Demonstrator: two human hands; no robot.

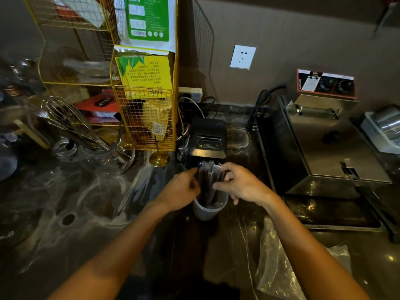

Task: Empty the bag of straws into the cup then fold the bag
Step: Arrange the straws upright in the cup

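I see the straws (pixel 208 182) standing in the grey cup (pixel 208 210), which sits on the desk (pixel 108 202) just in front of the black printer (pixel 207 136). My left hand (pixel 181 189) and right hand (pixel 240 184) each pinch the bundle above the rim, so each grip is closed on it. The clear bag (pixel 275 263) lies nearer me than the cup. Uneven pressure on the tall bundle could tip the light cup and spill it.

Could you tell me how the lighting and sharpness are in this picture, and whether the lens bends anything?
Head view: dim and warm overall; the counter shows streaky glare, and so does the steel fryer. The far left edge is blurred, while the hands around the straws in the cup stay fairly sharp. The wide lens bows the yellow rack. The clear bag glints faintly.
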